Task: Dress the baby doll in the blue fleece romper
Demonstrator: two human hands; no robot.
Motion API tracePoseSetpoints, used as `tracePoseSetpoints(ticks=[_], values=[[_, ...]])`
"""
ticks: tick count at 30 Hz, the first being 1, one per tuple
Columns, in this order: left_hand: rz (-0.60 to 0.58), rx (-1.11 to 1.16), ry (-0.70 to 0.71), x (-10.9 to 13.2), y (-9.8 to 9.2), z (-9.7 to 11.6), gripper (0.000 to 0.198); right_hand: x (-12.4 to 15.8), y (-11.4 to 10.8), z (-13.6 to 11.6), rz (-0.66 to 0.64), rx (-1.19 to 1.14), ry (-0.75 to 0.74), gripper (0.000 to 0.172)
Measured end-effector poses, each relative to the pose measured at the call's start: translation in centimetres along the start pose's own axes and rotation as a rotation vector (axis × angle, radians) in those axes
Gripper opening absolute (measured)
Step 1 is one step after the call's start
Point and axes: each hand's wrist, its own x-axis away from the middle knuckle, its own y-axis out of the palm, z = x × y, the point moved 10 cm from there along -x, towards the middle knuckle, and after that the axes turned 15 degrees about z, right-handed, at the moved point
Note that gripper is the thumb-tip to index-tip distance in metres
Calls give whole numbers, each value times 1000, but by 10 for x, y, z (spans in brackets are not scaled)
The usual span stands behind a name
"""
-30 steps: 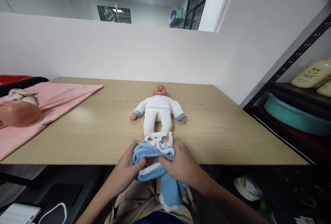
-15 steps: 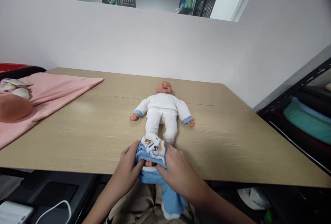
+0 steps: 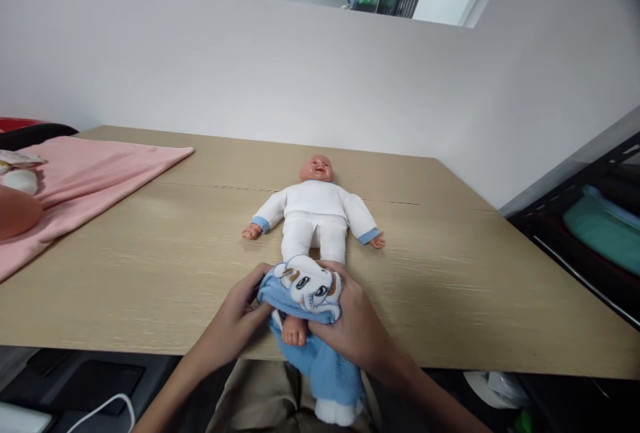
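A baby doll (image 3: 315, 201) in a white top and white leggings lies on its back, head away from me, arms spread. Blue fleece baby trousers (image 3: 330, 366) with a white animal face are bunched around its lower leg. One bare doll foot (image 3: 294, 330) pokes out of the gathered opening. My left hand (image 3: 245, 310) grips the left edge of the bunched fabric, thumb beneath. My right hand (image 3: 347, 316) grips the right edge, close to the foot. The other trouser leg hangs over the table's front edge. The doll's second foot is hidden behind the fabric and my right hand.
A wooden table (image 3: 150, 253) lies under the doll. On the left is a pink blanket (image 3: 100, 166) with a rounded skin-coloured object (image 3: 17, 213) on it. A black rack (image 3: 565, 246) with a folded green cloth (image 3: 603, 233) stands at right. A wall (image 3: 300, 73) rises behind.
The bunched trousers have slid further up the doll's leg, so the foot now sticks out of the opening. Both hands moved along with the fabric. The view has tilted slightly.
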Motion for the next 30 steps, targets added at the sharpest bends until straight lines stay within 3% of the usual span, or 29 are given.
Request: tracePoseSetpoints(ticks=[3,10,17,23,30], values=[[-22,30,-31,-8,-1,0,22,-5,1,1,-8,6,-18,51],[-127,65,-46,-6,2,-3,34,-8,1,-1,-45,-55,19,57],[-114,-14,65,-8,-4,-5,34,-9,2,-17,-134,16,-128,45],[-127,-106,149,-7,-1,-3,46,-6,10,-20,-188,66,-116,37],[-139,-267,324,-9,3,10,19,-7,16,-25,-279,289,-182,32]])
